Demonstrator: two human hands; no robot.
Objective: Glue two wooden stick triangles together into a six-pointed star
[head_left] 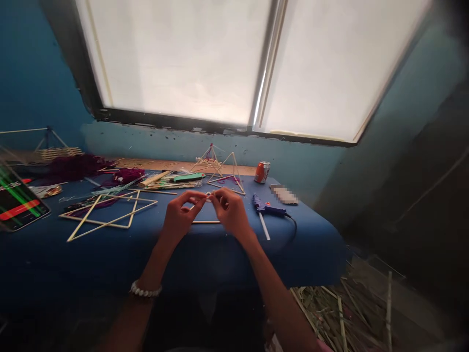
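Above the blue-covered table (205,254), my left hand (179,212) and my right hand (231,211) meet fingertip to fingertip. Both are closed in a pinch around a small pale thing (208,196) that is mostly hidden by the fingers. Just below them a thin wooden stick (206,222) lies across the cloth. To the left rests a flat star-shaped frame of sticks (131,220). A purple glue gun (271,210) with a white glue stick (264,226) in it lies to the right of my right hand.
Behind my hands stand stick pyramids (234,168). A green cutter (188,177), purple yarn (128,175) and loose sticks lie left. An orange can (262,172) and a blurred flat object (285,194) are right. A phone (20,205) stands far left. Plant scraps (330,313) cover the floor.
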